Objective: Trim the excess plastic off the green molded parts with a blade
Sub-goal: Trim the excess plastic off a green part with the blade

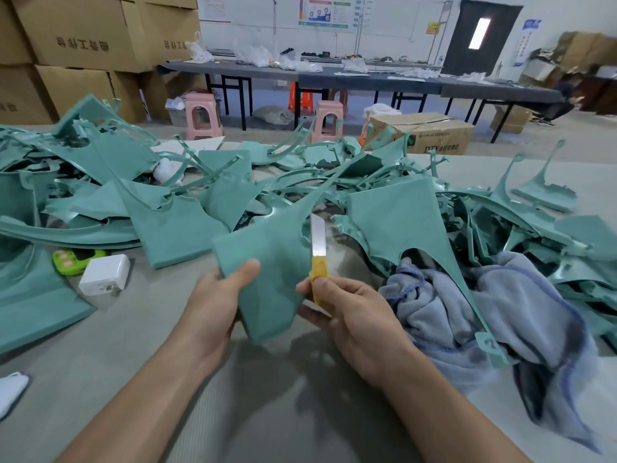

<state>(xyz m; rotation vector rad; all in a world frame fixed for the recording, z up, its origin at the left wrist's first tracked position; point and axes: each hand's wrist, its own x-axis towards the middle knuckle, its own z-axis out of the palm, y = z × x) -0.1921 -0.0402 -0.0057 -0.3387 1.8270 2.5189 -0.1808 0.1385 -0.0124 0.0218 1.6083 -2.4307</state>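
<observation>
Left grip: your left hand (217, 295) is grasping the green part (267, 259) at its lower left edge, thumb on top.
Right grip: your right hand (347, 309) is clenched round the yellow handle (320, 272) of the blade (319, 237), steel pointing up and away.
Green part: held tilted above the worktop (267, 412), between both hands; blade just beside its right edge, contact unclear.
Pile: more green parts (160, 215) heaped across the far worktop.
Cloth: blue cloth (500, 305) bunched right of your right hand, partly under a green piece.
Left side: white charger (104, 275) beside a small green gadget (75, 260).
</observation>
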